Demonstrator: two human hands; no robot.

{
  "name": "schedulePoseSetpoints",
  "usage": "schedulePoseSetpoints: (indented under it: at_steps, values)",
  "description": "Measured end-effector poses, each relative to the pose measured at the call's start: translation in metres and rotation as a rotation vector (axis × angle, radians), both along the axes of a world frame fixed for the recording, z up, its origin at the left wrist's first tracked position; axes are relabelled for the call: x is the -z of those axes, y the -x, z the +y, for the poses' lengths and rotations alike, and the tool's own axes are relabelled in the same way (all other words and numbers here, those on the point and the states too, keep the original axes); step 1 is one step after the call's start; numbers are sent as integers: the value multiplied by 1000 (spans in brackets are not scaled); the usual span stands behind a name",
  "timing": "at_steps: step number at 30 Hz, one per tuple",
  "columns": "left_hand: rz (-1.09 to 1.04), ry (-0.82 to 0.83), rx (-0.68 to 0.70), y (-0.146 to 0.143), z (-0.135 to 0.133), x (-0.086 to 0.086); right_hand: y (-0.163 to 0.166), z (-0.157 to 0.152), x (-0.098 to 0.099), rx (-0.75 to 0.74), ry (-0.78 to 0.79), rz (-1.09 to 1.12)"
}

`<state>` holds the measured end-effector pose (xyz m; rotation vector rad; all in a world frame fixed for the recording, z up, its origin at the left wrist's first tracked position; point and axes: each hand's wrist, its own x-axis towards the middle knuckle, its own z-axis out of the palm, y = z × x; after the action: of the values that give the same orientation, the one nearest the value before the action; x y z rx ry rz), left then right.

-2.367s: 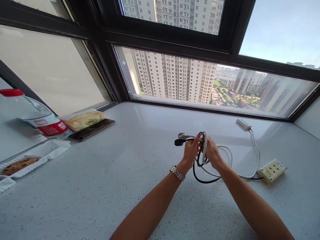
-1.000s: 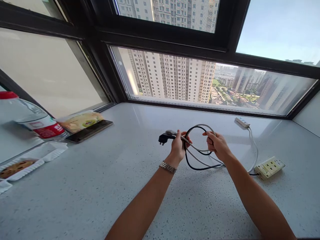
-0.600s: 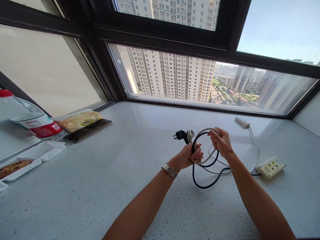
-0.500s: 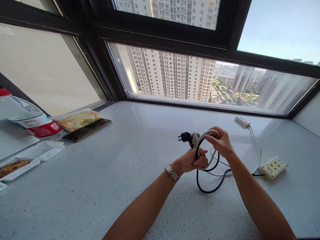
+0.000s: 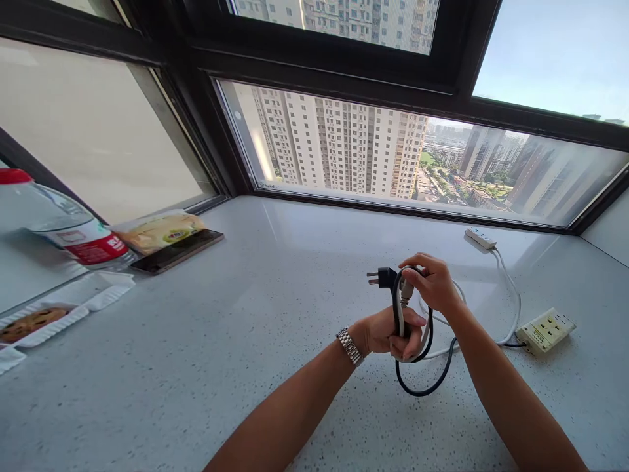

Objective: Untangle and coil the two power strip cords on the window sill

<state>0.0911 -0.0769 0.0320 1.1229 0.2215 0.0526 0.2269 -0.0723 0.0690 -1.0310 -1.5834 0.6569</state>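
Left hand (image 5: 393, 333) is closed round a small coil of two cables (image 5: 411, 341), one black, one grey; right hand (image 5: 432, 283) pinches the coil's top just behind the black plug (image 5: 381, 276). Coil is held just above the table (image 5: 246, 328), left of the beige power strip (image 5: 545, 330), w/ slack trailing to it. Risk, prob.: loops spring open if either grip eases, or a taut tail drags the strip.
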Motion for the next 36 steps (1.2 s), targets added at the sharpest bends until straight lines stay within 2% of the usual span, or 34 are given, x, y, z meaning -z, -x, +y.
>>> schedulePoseSetpoints:
  at_steps: [3, 7, 10, 12, 18, 20, 23, 28, 32, 36]
  values:
    - [0, 58, 59, -1, -1, 0, -6, 2, 1, -61, 32, -35]
    - [16, 106, 190, -3, -2, 6, -16, 2, 1, -289, 77, -109]
    - [-20, 134, 181, -3, -1, 9, -19, 2, 0, -312, 50, -140]
    - [-36, 173, 95, -1, 4, 10, -20, 4, 0, -259, 33, -143]
    - [-65, 275, -389, 12, 26, 11, -23, 17, 10, -23, -11, -90]
    - [-98, 258, -488, 15, 31, 13, -24, 21, 15, 11, 9, -56]
    - [-78, 140, -549, 15, 31, 14, -24, 25, 20, 45, 22, -48]
    - [120, -227, -742, 8, 25, 17, -24, 28, 28, 110, 32, -98]
    - [225, -463, -903, 3, 29, 25, -27, 34, 36, 143, 116, -104]
    - [315, -890, -1054, 9, 38, 25, -48, 35, 39, 245, 204, -250]
